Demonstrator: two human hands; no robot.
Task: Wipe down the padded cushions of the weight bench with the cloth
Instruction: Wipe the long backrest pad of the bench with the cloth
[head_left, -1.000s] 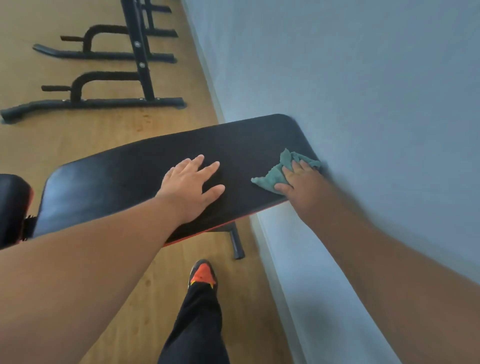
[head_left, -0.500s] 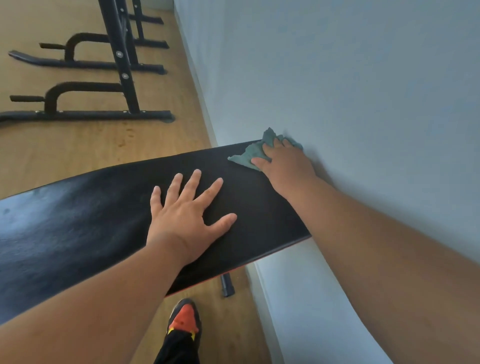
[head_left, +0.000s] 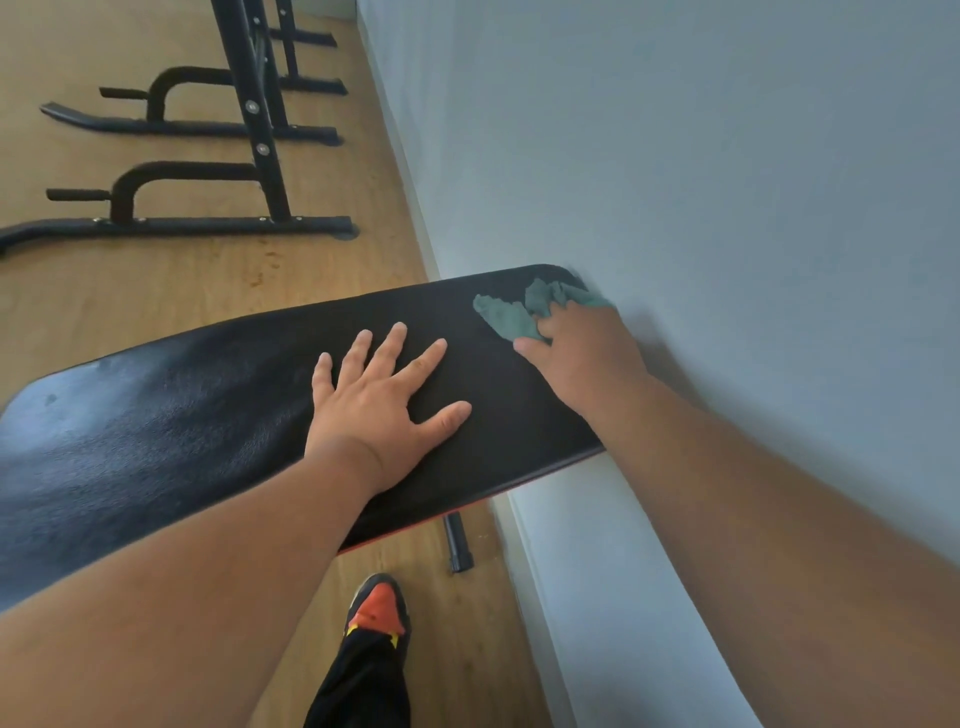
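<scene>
The long black padded cushion (head_left: 197, 415) of the weight bench stretches from the left edge to the wall on the right. My right hand (head_left: 582, 348) presses a crumpled green cloth (head_left: 511, 312) onto the cushion's far right corner, close to the wall. My left hand (head_left: 379, 400) lies flat on the cushion's middle, fingers spread, holding nothing. A thin red trim runs along the cushion's near edge.
A pale grey wall (head_left: 701, 182) borders the bench's right end. Black metal rack frames (head_left: 249, 130) stand on the wooden floor (head_left: 171, 291) behind the bench. A bench leg (head_left: 457, 540) and my orange-and-black shoe (head_left: 379, 608) are below the cushion.
My right hand slid the cloth from the cushion's near right edge up to its far right corner. My left hand stayed flat on the cushion, its fingers spreading wider.
</scene>
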